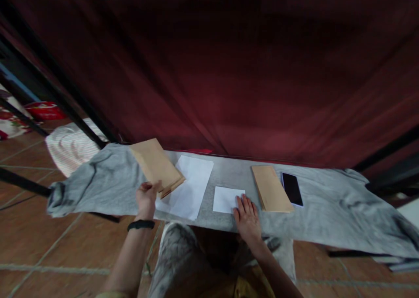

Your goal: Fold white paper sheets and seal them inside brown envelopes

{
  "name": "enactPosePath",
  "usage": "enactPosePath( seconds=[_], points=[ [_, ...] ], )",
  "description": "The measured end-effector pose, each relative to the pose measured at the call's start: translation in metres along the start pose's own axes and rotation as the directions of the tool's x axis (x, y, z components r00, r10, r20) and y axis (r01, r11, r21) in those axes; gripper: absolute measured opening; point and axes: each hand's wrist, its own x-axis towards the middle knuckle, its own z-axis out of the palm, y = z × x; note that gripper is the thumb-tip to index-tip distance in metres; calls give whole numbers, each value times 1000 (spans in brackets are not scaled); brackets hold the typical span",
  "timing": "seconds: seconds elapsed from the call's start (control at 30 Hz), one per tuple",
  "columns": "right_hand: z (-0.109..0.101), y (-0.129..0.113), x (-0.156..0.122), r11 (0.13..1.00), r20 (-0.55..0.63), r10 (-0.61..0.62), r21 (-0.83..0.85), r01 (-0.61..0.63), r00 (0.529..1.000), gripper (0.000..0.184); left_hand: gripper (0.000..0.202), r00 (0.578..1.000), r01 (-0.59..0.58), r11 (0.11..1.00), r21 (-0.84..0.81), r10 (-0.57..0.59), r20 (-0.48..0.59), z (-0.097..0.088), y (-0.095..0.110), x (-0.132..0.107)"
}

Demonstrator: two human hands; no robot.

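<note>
My left hand (146, 198), with a dark band at the wrist, is closed at the near left edge of a stack of brown paper envelopes (156, 163). Its fingers pinch the edge there, though the exact grip is small and partly hidden. Beneath the stack lies a white sheet of paper (196, 180). My right hand (248, 219) rests flat, fingers stretched out, its fingertips on the right edge of a smaller white piece of paper (225, 200). To the right of that hand lies another brown envelope pile (272, 188).
A dark-screened phone (292, 189) lies right of the second pile. Grey cloth (334, 206) covers the narrow bench, and a dark red curtain (229, 92) hangs behind it. Black metal bars (55, 75) stand at the left, near a striped cloth (70, 147).
</note>
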Motion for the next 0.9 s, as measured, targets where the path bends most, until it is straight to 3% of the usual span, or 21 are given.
enactPosePath(
  seconds=[0.13, 0.23, 0.3, 0.37, 0.47, 0.53, 0.73, 0.9],
  points=[
    [-2, -2, 5, 988, -36, 47, 148, -42, 998, 51, 55, 980, 156, 958, -240, -120, 156, 6, 5, -45],
    [-10, -19, 17, 890, 33, 164, 425, -162, 986, 55, 56, 957, 230, 915, -333, -149, 250, 16, 5, -88],
    [-17, -37, 30, 705, 186, 223, 647, -291, 957, 56, 54, 930, 312, 846, -433, -179, 322, 22, 6, -117],
    [-24, -58, 44, 445, 337, 216, 801, -400, 916, 60, 52, 903, 366, 796, -481, -178, 392, 29, 10, -141],
    [-34, -80, 61, 92, 463, 136, 874, -477, 876, 70, 52, 884, 372, 793, -482, -144, 445, 34, 17, -167],
    [-41, -86, 68, -40, 502, 96, 865, -501, 859, 66, 52, 868, 386, 797, -464, -144, 474, 36, 19, -177],
    [-62, -78, 70, -180, 650, 52, 753, -633, 758, 45, 48, 799, 511, 721, -469, -197, 568, 35, 17, -188],
    [-77, -70, 66, -267, 643, 22, 742, -615, 766, 44, 51, 716, 613, 665, -427, -239, 656, 36, 18, -199]
  ],
)
